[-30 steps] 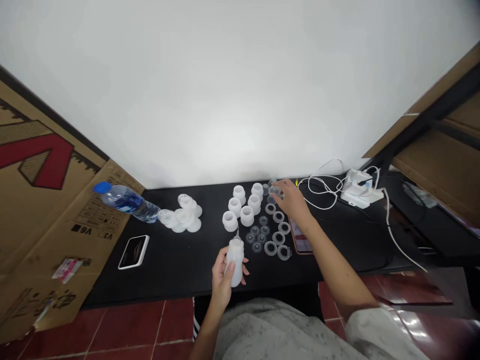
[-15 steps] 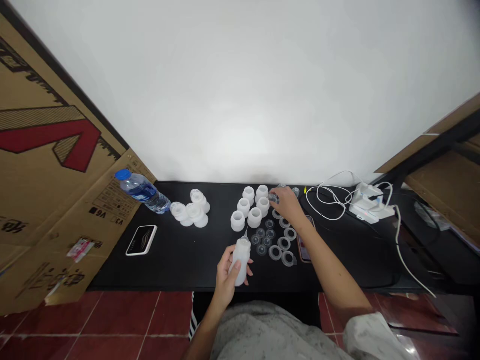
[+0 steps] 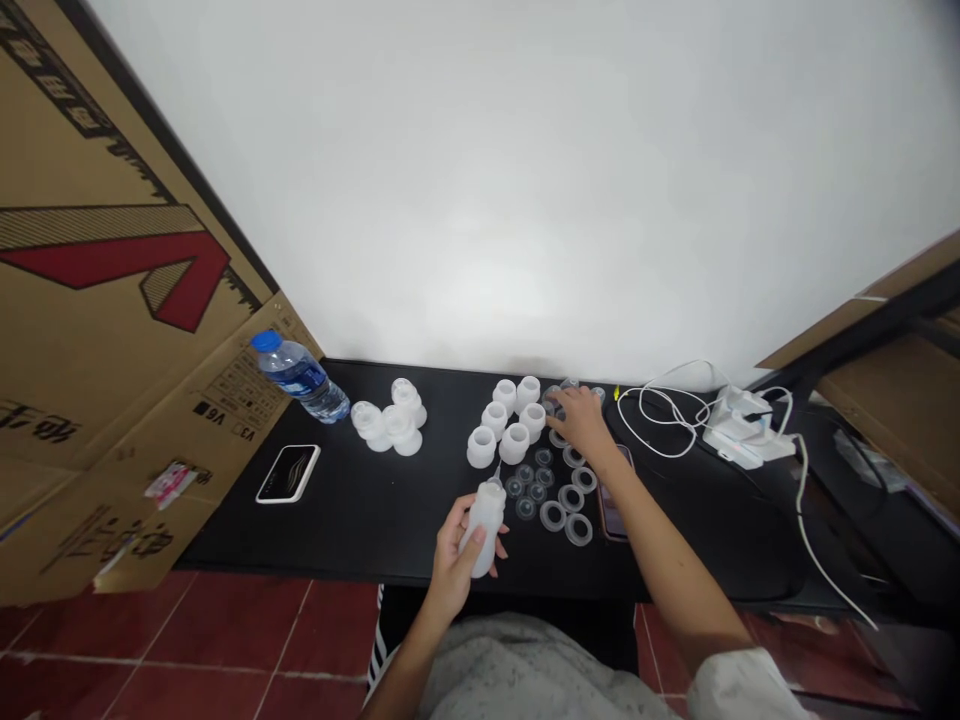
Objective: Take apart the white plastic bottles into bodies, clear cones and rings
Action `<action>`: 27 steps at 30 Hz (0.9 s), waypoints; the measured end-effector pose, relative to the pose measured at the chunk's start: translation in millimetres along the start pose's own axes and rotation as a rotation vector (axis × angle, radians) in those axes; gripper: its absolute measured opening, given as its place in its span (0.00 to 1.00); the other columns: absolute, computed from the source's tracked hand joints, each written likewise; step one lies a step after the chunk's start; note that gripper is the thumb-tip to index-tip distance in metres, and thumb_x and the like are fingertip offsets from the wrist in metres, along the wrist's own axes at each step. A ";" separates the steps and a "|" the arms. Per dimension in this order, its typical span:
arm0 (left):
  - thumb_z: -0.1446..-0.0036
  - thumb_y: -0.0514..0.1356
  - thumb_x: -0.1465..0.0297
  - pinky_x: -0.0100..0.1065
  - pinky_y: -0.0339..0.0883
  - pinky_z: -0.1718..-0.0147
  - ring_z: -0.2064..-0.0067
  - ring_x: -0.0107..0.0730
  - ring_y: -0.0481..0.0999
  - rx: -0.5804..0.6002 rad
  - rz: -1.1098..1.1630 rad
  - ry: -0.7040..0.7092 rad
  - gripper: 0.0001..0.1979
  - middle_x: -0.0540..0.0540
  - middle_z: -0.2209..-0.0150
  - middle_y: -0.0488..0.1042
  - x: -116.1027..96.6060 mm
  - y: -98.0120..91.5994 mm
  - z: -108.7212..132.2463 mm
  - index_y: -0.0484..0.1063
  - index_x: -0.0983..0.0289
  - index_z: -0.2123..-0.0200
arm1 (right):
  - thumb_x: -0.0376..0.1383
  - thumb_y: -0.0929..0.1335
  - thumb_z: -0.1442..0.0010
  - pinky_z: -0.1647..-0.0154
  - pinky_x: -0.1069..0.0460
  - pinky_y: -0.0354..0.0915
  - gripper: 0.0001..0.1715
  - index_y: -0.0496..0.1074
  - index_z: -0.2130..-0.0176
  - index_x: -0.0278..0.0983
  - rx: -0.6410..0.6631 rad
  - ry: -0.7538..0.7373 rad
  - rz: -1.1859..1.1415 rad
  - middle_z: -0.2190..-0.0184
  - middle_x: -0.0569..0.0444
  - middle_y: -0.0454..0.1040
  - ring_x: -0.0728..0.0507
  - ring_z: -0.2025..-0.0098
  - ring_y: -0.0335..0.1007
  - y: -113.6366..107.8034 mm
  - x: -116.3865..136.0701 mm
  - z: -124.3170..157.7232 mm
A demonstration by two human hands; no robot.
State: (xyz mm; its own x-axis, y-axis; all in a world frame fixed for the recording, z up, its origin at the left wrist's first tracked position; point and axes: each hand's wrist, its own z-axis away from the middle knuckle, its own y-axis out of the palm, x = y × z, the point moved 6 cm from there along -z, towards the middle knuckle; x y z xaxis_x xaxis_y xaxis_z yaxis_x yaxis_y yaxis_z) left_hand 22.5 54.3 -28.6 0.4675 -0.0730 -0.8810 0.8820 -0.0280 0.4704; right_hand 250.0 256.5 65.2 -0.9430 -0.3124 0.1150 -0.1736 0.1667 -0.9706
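Note:
A white squeeze bottle (image 3: 486,528) with a thin pointed nozzle stands tilted in my left hand (image 3: 454,555), the fingers wrapped round it and the thumb across its front. My right hand (image 3: 583,415) is down at the back of the table with its fingers curled among small clear plastic caps (image 3: 551,396). What lies between those fingertips is hidden. White open-mouthed bottles (image 3: 515,442) stand upright between the two hands. Clear plastic rings (image 3: 579,529) and small clear domed pieces (image 3: 526,508) lie to the right of the squeeze bottle.
White capped pieces (image 3: 401,428) are grouped on the left, near a water bottle (image 3: 304,378) and a white-edged phone (image 3: 289,474). Another phone (image 3: 615,505) lies under my right forearm. White cables (image 3: 667,430) and a white charger (image 3: 742,430) occupy the right.
My right hand has shifted slightly right among the clear caps, its fingers curled lower. The left hand still holds the squeeze bottle. The camera view has tilted a little.

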 end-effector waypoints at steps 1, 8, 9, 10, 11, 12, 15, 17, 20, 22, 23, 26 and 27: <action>0.32 0.67 0.50 0.28 0.75 0.80 0.69 0.36 0.83 0.001 -0.004 0.000 0.27 0.59 0.59 0.83 -0.5 0.4 -0.2 0.68 0.62 0.41 | 0.36 0.73 0.31 0.48 0.40 0.59 0.18 0.78 0.43 0.38 -0.012 -0.009 -0.018 0.47 0.41 0.82 0.28 0.47 0.68 -4.8 -1.8 3.8; 0.32 0.67 0.50 0.28 0.75 0.79 0.69 0.35 0.82 0.012 -0.029 -0.038 0.28 0.60 0.58 0.83 0.3 2.4 -1.5 0.68 0.62 0.40 | 0.34 0.74 0.35 0.42 0.37 0.62 0.35 0.69 0.32 0.42 0.057 -0.199 -0.177 0.38 0.42 0.77 0.28 0.42 0.70 -23.6 14.4 22.9; 0.32 0.67 0.50 0.28 0.75 0.79 0.69 0.35 0.82 0.013 -0.029 -0.043 0.28 0.60 0.58 0.83 0.5 2.5 -1.5 0.68 0.62 0.40 | 0.35 0.75 0.36 0.42 0.36 0.63 0.36 0.68 0.32 0.42 0.072 -0.207 -0.170 0.39 0.42 0.78 0.28 0.42 0.70 -22.1 19.1 21.6; 0.32 0.67 0.50 0.28 0.75 0.79 0.69 0.35 0.82 0.013 -0.027 -0.046 0.28 0.60 0.58 0.83 0.6 2.6 -1.5 0.68 0.62 0.41 | 0.35 0.76 0.36 0.42 0.36 0.63 0.36 0.69 0.32 0.41 0.085 -0.207 -0.157 0.40 0.41 0.78 0.28 0.43 0.71 -20.0 23.4 19.3; 0.32 0.67 0.50 0.28 0.75 0.79 0.69 0.35 0.82 0.012 -0.025 -0.048 0.28 0.60 0.58 0.83 0.5 2.7 -1.5 0.68 0.62 0.41 | 0.35 0.77 0.37 0.43 0.36 0.63 0.35 0.70 0.33 0.40 0.092 -0.198 -0.141 0.41 0.40 0.79 0.27 0.44 0.71 -17.6 27.2 16.3; 0.32 0.67 0.50 0.28 0.75 0.79 0.69 0.35 0.82 0.009 -0.022 -0.048 0.28 0.60 0.59 0.83 0.3 2.8 -1.6 0.68 0.62 0.41 | 0.35 0.77 0.37 0.44 0.35 0.64 0.34 0.71 0.34 0.39 0.097 -0.189 -0.128 0.42 0.39 0.80 0.27 0.45 0.71 -15.2 30.7 12.9; 0.33 0.67 0.50 0.28 0.75 0.79 0.69 0.35 0.82 -0.001 -0.017 -0.041 0.28 0.59 0.59 0.82 -1.0 3.4 -1.9 0.68 0.62 0.41 | 0.34 0.77 0.37 0.45 0.36 0.64 0.33 0.71 0.35 0.38 0.089 -0.169 -0.111 0.43 0.38 0.81 0.26 0.45 0.71 -10.3 40.3 3.9; 0.33 0.68 0.49 0.28 0.75 0.79 0.69 0.35 0.82 -0.007 -0.015 -0.039 0.29 0.59 0.59 0.82 -1.8 3.8 -2.3 0.68 0.62 0.41 | 0.34 0.76 0.36 0.46 0.37 0.65 0.33 0.71 0.35 0.37 0.076 -0.160 -0.121 0.45 0.38 0.81 0.27 0.45 0.72 -9.0 46.3 0.0; 0.34 0.68 0.49 0.28 0.75 0.79 0.69 0.35 0.82 -0.010 -0.003 -0.048 0.30 0.60 0.59 0.83 -1.7 4.2 -2.7 0.68 0.62 0.41 | 0.34 0.76 0.36 0.46 0.38 0.65 0.31 0.71 0.36 0.36 0.062 -0.153 -0.135 0.47 0.38 0.82 0.27 0.46 0.72 -8.1 53.4 -2.8; 0.35 0.69 0.48 0.28 0.75 0.79 0.70 0.35 0.82 -0.007 -0.001 -0.051 0.31 0.60 0.59 0.83 -1.6 4.4 -2.7 0.68 0.62 0.41 | 0.34 0.76 0.36 0.45 0.37 0.66 0.31 0.71 0.36 0.37 0.056 -0.149 -0.153 0.47 0.39 0.82 0.27 0.45 0.73 -8.5 54.0 -1.6; 0.35 0.69 0.48 0.28 0.74 0.80 0.70 0.35 0.82 -0.004 -0.003 -0.048 0.31 0.60 0.59 0.83 -1.8 4.5 -2.7 0.68 0.62 0.41 | 0.34 0.75 0.37 0.45 0.37 0.66 0.33 0.70 0.35 0.37 0.048 -0.145 -0.175 0.47 0.39 0.82 0.27 0.45 0.73 -9.6 52.3 0.4; 0.35 0.68 0.48 0.28 0.74 0.80 0.70 0.34 0.82 -0.001 -0.009 -0.036 0.30 0.59 0.60 0.82 -2.4 4.6 -2.4 0.68 0.62 0.41 | 0.33 0.74 0.37 0.46 0.37 0.69 0.36 0.67 0.33 0.38 -0.011 -0.106 -0.301 0.48 0.43 0.82 0.30 0.50 0.76 -17.5 39.5 14.2; 0.35 0.68 0.48 0.28 0.74 0.79 0.70 0.34 0.82 -0.001 -0.008 -0.036 0.30 0.59 0.60 0.82 -2.3 4.6 -2.3 0.68 0.62 0.41 | 0.33 0.74 0.37 0.47 0.38 0.70 0.34 0.67 0.34 0.39 -0.034 -0.075 -0.354 0.48 0.44 0.82 0.32 0.53 0.77 -20.7 33.8 21.1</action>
State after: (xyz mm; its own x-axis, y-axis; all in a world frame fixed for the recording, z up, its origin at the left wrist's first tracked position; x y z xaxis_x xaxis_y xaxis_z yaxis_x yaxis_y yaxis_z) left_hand 25.6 56.6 -24.5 0.4576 -0.1090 -0.8825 0.8860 -0.0275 0.4628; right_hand 227.7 222.8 84.7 -0.7994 -0.4243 0.4253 -0.4961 0.0669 -0.8657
